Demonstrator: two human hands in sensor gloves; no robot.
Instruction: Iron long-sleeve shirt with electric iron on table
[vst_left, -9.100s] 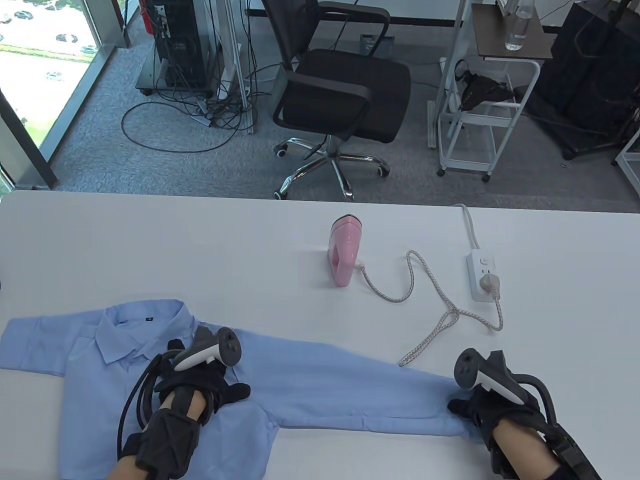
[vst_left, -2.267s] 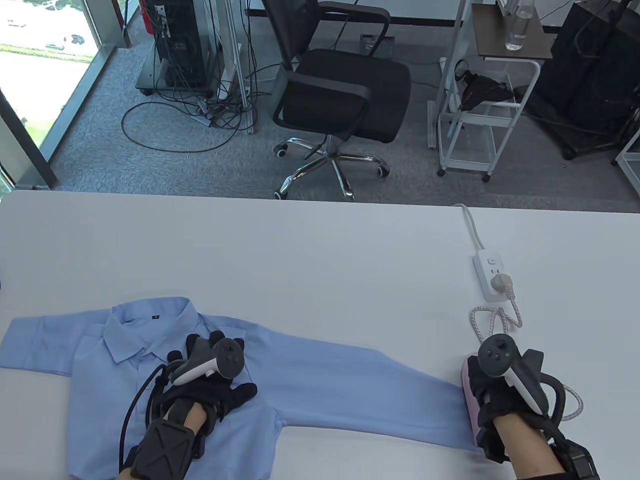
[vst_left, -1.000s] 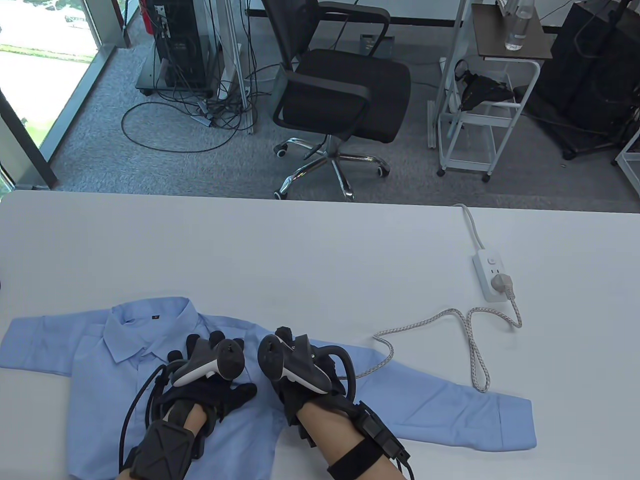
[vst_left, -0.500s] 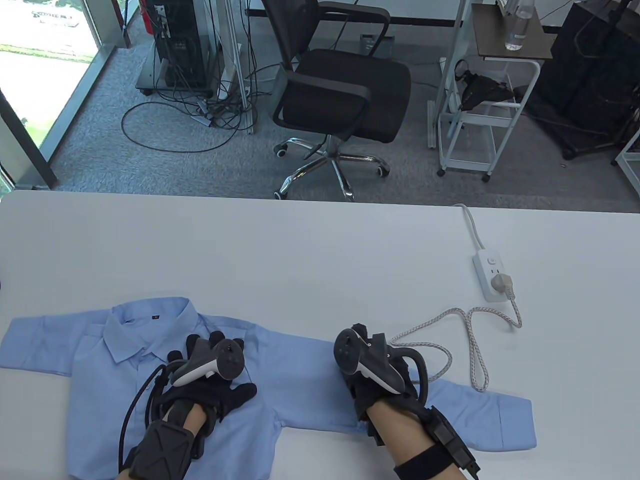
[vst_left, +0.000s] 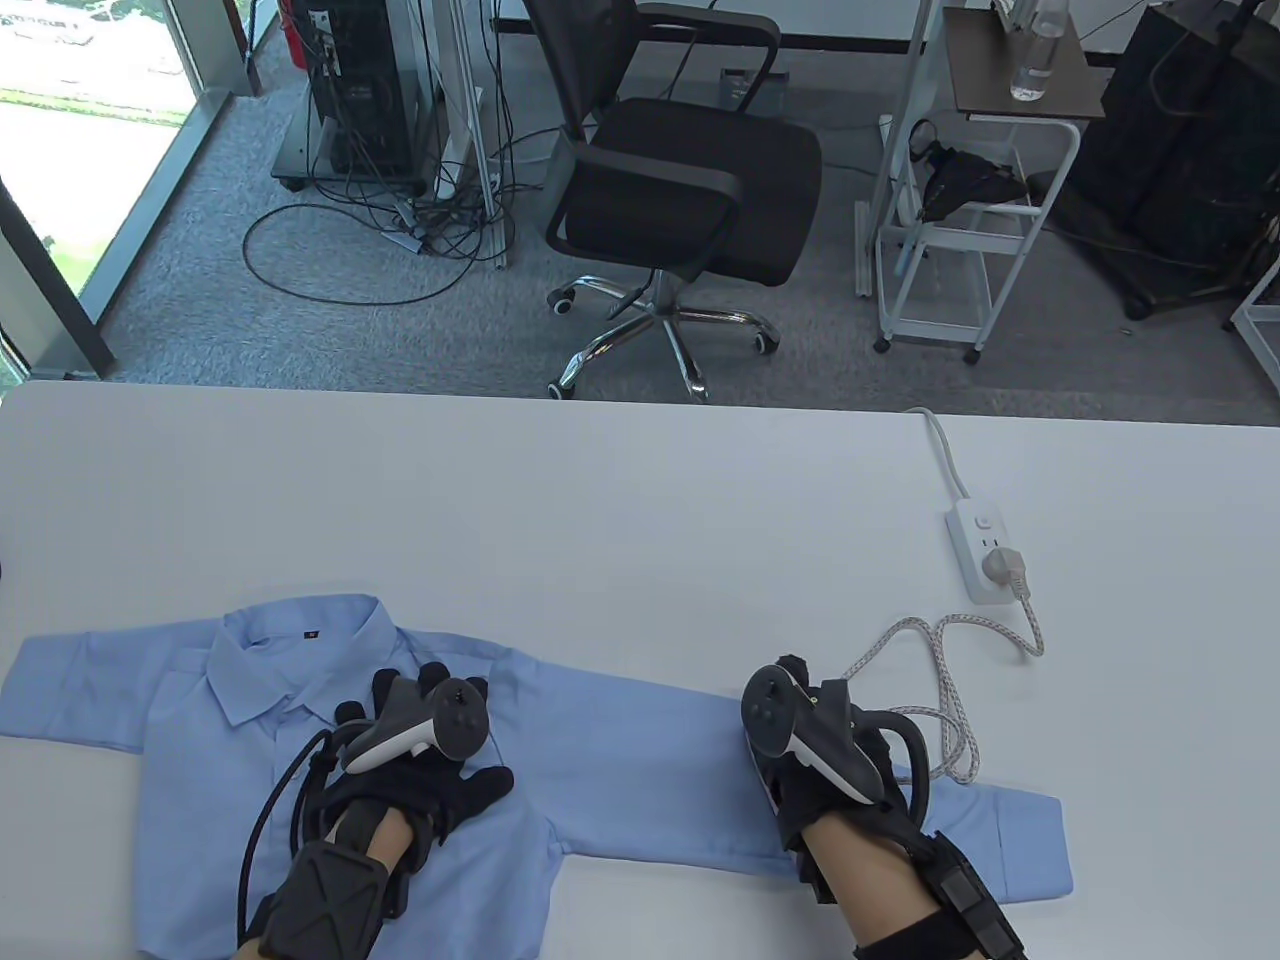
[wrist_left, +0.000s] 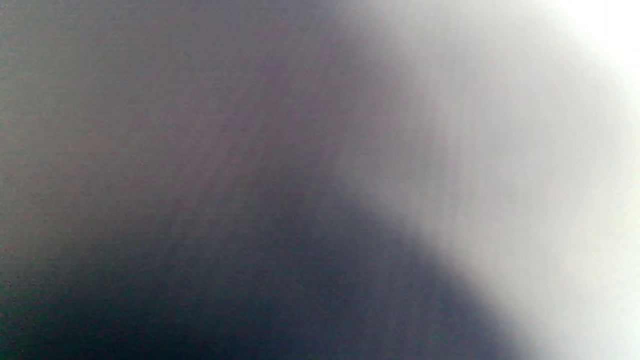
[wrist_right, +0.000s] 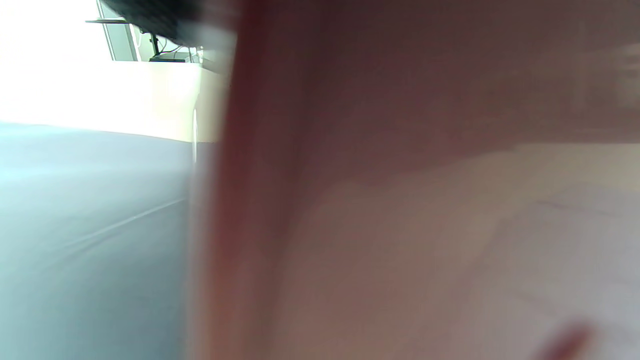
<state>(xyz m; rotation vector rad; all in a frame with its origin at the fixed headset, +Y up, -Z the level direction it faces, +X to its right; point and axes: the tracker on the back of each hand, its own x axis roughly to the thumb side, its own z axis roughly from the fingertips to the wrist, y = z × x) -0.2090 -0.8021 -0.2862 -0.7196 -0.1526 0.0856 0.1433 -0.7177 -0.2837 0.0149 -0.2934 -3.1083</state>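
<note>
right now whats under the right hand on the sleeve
Under the right hand only the blue shirt sleeve shows, with a thin pink sliver at the hand's left edge, probably the iron. The hand and tracker cover the rest. The braided cord runs in beneath it.

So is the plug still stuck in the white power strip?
Yes, the plug sits in the white power strip on the table.

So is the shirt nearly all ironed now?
Probably not. Done: the shirt lies flat and the plug is in the power strip. In hand: the left hand presses the chest down while the right hand grips the iron midway along one sleeve. Left: likely the cuff, front and other sleeve.
</note>
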